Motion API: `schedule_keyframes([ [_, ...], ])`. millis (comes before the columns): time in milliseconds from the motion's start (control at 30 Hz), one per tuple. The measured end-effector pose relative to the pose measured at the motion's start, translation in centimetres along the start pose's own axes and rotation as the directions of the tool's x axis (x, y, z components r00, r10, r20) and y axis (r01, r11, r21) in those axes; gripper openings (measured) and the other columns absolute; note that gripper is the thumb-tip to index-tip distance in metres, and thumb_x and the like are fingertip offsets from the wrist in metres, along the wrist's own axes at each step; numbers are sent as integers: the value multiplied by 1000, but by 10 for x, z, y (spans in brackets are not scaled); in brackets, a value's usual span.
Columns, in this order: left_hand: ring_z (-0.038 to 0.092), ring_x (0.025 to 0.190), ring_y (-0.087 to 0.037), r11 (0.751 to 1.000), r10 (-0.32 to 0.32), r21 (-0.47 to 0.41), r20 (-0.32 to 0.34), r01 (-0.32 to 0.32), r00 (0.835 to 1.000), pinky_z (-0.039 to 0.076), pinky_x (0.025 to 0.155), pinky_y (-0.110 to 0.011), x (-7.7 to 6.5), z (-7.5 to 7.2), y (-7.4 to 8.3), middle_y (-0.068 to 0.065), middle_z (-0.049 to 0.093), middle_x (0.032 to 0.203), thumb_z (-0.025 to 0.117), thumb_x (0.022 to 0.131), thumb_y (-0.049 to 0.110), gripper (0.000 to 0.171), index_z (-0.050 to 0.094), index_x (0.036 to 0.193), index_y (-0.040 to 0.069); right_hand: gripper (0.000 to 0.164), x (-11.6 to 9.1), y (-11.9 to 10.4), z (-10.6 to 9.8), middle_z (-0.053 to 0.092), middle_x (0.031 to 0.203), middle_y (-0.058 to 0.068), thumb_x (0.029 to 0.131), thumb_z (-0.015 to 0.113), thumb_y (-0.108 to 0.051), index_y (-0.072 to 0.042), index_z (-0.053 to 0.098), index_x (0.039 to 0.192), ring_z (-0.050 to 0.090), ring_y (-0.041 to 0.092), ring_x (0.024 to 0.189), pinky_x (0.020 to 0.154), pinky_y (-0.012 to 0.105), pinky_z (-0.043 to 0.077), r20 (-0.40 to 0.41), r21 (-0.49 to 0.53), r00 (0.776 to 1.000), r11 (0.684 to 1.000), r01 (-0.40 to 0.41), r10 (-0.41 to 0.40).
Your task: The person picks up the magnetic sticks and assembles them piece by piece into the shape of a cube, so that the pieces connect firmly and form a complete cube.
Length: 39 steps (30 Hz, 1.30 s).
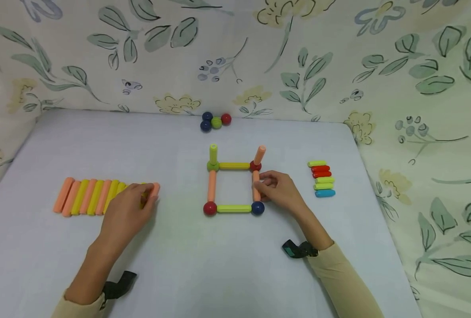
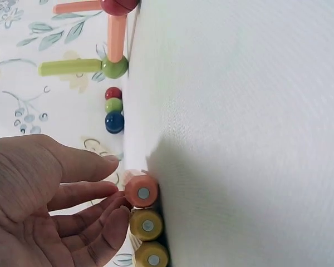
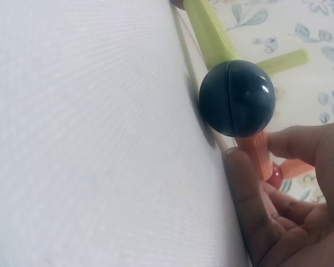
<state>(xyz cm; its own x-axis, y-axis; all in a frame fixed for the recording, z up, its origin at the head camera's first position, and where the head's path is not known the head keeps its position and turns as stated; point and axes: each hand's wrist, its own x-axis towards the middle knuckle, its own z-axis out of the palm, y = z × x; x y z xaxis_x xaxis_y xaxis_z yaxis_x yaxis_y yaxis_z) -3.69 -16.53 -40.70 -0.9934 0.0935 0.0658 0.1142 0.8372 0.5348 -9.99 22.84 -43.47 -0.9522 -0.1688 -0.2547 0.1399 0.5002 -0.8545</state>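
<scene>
In the head view, my left hand (image 1: 128, 210) reaches over the right end of a row of orange and yellow magnetic rods. Its fingertips are right at the last orange rod (image 2: 142, 191), while the thumb stands apart from it in the left wrist view. My right hand (image 1: 277, 190) pinches the orange rod (image 3: 256, 156) on the right side of a square frame, between thumb and fingers. That rod runs from a blue ball (image 3: 237, 99) to a red ball (image 1: 255, 165). Upright rods, one green (image 1: 213, 153) and one orange (image 1: 260, 154), stand on the two far corners.
Two blue balls, a green one and a red ball (image 1: 226, 119) sit by the table's back edge. Short green, red and blue rods (image 1: 324, 193) lie at the right. Flowered cloth (image 1: 235, 57) hangs behind the white table (image 1: 235, 265).
</scene>
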Motion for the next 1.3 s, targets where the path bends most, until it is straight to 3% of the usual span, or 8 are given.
schedule_keyframes([
  [333,58,67,-21,995,-17,98,13,16,1000,45,53,-30,2,6,6,-16,72,93,76,96,13,33,73,125,-4,40,1,0,2,72,97,14,100,74,-27,0,67,129,73,21,72,69,29,63,7,22,1000,1000,-11,11],
  [467,62,70,-25,994,-20,108,29,17,999,53,56,-37,4,7,9,-20,73,100,76,96,12,34,73,125,-6,40,1,-1,2,72,96,13,100,74,-28,0,68,128,73,20,72,69,27,62,4,3,1000,1000,-6,6],
  [633,68,81,-33,994,-36,104,75,28,997,61,71,-49,8,10,15,-27,72,109,76,96,10,35,71,125,-9,42,0,-1,2,73,96,13,100,74,-29,0,67,129,73,19,73,70,28,62,12,0,1000,1000,2,-2],
  [867,64,78,-30,993,-40,115,115,26,993,59,69,-47,11,10,18,-23,72,103,78,96,11,36,71,126,-7,43,1,0,3,75,95,12,101,73,-33,-1,68,129,75,20,76,70,30,63,25,21,1000,1000,-4,4],
  [1033,65,79,-27,999,-13,39,103,9,995,59,67,-43,13,11,22,-19,74,105,74,100,17,38,70,130,-5,42,2,0,3,75,94,12,101,73,-32,-1,67,129,75,19,75,70,30,63,25,16,1000,1000,-4,3],
  [1167,73,89,-31,998,29,-54,89,-24,996,64,77,-47,18,15,38,-19,75,112,73,101,17,38,69,134,-1,42,2,0,1,75,95,13,102,72,-32,-1,67,130,75,20,76,70,29,63,26,15,1000,1000,-1,1],
  [1233,74,94,-29,990,79,-123,89,-68,993,65,79,-46,20,19,49,-16,74,115,74,100,16,38,69,135,2,44,1,0,-1,75,96,13,102,72,-33,-1,66,131,75,20,77,71,29,63,29,9,1000,1000,-5,4],
  [1300,73,97,-25,966,147,-226,94,-123,985,65,81,-41,23,24,60,-11,73,116,77,99,16,38,70,135,6,45,-1,1,-5,75,96,13,102,72,-34,-1,66,131,75,20,77,71,29,63,23,-5,1000,1000,-15,15],
])
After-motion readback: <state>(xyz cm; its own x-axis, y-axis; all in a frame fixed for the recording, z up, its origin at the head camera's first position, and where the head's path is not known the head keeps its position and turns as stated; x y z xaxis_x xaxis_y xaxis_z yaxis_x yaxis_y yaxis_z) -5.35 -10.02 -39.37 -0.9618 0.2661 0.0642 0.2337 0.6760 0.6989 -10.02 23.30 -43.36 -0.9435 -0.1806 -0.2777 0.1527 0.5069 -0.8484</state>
